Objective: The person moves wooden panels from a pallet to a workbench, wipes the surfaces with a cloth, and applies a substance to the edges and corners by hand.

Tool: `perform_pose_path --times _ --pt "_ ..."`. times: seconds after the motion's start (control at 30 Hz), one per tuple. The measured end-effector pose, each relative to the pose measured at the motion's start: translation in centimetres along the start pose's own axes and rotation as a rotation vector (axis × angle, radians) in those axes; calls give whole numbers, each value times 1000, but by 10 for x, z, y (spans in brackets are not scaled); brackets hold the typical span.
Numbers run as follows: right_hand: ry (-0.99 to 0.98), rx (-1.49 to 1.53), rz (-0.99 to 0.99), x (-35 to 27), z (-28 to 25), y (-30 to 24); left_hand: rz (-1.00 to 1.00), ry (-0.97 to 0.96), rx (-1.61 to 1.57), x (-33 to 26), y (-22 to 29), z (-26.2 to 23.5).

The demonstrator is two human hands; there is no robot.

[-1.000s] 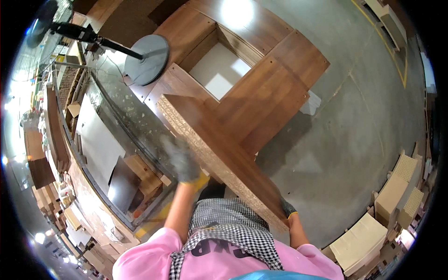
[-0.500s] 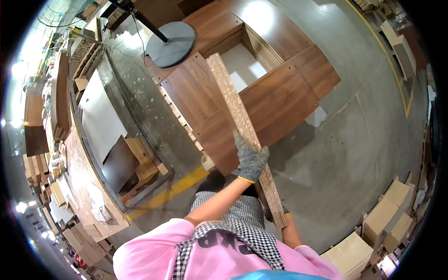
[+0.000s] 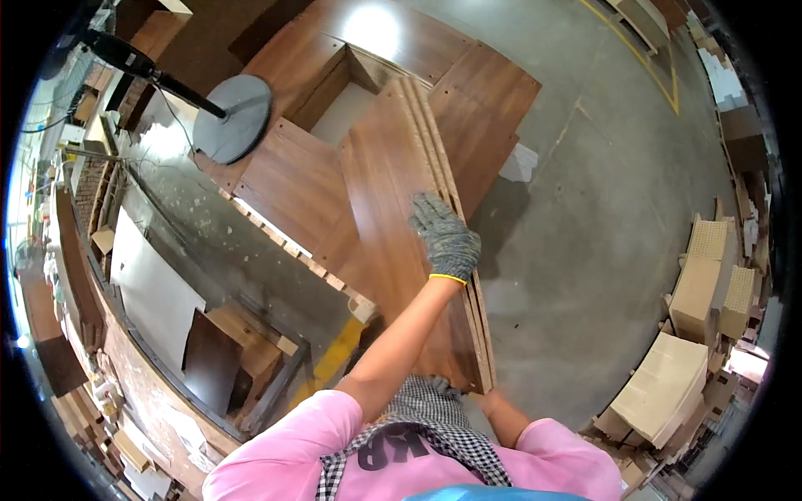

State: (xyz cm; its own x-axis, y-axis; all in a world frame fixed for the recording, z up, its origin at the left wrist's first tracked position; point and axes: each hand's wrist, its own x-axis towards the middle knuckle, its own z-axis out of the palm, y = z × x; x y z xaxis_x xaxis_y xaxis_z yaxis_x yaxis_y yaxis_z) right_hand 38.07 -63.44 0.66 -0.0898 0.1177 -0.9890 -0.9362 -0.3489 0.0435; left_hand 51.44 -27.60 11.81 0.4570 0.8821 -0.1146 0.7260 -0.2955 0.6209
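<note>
A stack of a few long wood-grain boards (image 3: 384, 200) slants across the middle, its layered pale edges on the right side. Over the upper long edge lies my left hand (image 3: 447, 238), in a grey knit glove with a yellow cuff. Its fingers press on the brown face, and the rest of the hand bends over the edge. At the near end, by my checked apron, my right hand (image 3: 443, 385) grips the boards from below; most of it is hidden behind them. Beneath the far part of the stack are more brown panels (image 3: 284, 179) on a pile, around a rectangular opening.
A round grey stand base (image 3: 232, 119) with a black pole rests on the pile's far left corner. To the left stands a metal-framed cart (image 3: 259, 401) with sheets and offcuts. Cardboard boxes (image 3: 660, 388) line the right. Concrete floor (image 3: 576, 250) lies between.
The boards have turned from edge-on to showing their brown face, and their layers now show apart. My left hand has moved up with them. The whole view has shifted, so surroundings sit further left.
</note>
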Motion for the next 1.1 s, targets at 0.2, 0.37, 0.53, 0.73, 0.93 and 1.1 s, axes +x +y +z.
perform_pose_path --times 0.2,0.37,0.53,0.73,0.93,1.1 --pt "-57 192 57 14 10 70 301 -150 500 -15 -15 77" --pt "-212 298 100 97 70 78 397 -94 557 -4 -54 120" --pt "-303 407 134 175 122 73 477 -108 574 24 -75 139" --pt "-348 464 225 229 145 81 445 -180 531 30 -116 149" --pt "-440 453 443 191 162 110 554 -172 -53 52 -147 92" --pt "-554 -655 -60 51 182 -35 137 -57 237 174 -253 -11"
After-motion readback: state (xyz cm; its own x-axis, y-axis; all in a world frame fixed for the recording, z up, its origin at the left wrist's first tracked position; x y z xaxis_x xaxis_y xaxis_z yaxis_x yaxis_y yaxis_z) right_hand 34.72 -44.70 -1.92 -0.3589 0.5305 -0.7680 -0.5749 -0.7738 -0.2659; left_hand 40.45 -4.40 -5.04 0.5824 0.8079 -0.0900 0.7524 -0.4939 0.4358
